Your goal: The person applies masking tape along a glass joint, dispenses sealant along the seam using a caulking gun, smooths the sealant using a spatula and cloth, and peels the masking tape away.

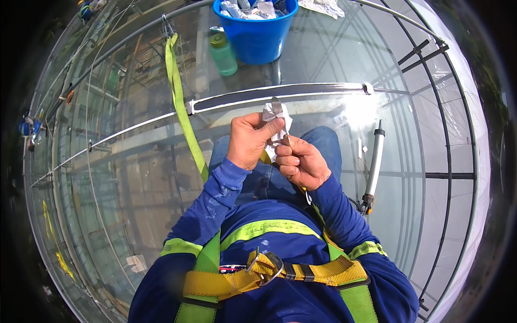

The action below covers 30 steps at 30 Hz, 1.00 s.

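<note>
My left hand (249, 141) pinches a crumpled piece of white paper or cloth (284, 111) between thumb and fingers. The paper is folded around a thin metal spatula (276, 106), whose rounded tip sticks out at the top. My right hand (302, 162) is closed around the lower part of the spatula, just below and to the right of my left hand. Both hands are close together above my lap. Ahead of them, a dark joint strip (280, 94) with white edging runs across the glass.
A blue bucket (256, 40) full of used wipes and tubes stands ahead, beside a green bottle (223, 56). To the right lies a sealant gun (374, 164). A yellow-green safety strap (180, 94) runs from the rail. Another worker (29, 127) is at far left.
</note>
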Tool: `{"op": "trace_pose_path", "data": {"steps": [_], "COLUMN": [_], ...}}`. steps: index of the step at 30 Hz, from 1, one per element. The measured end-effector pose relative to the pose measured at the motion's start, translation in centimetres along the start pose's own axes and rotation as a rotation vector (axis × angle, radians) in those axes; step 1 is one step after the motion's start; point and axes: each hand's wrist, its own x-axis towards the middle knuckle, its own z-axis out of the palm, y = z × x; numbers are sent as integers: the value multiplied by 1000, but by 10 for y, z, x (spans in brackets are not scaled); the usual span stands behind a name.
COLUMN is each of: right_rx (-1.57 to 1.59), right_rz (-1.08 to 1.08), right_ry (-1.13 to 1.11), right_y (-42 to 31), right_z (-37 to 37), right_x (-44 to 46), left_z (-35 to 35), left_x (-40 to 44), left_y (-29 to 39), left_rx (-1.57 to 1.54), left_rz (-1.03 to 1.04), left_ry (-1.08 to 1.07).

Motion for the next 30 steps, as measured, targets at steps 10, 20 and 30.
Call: {"op": "trace_pose_path", "data": {"steps": [10, 20, 30], "right_rx": [-681, -543, 27], "right_rz": [-344, -151, 139], "right_ry": [260, 256, -49], "right_y": [22, 6, 8], "right_z": [24, 23, 11], "right_x": [11, 7, 0], "left_z": [4, -9, -37], "left_x": [3, 27, 27], "left_y": [0, -1, 9], "left_rx": [31, 4, -67], "left_rz": [139, 49, -59], "left_ry": [77, 128, 238]}}
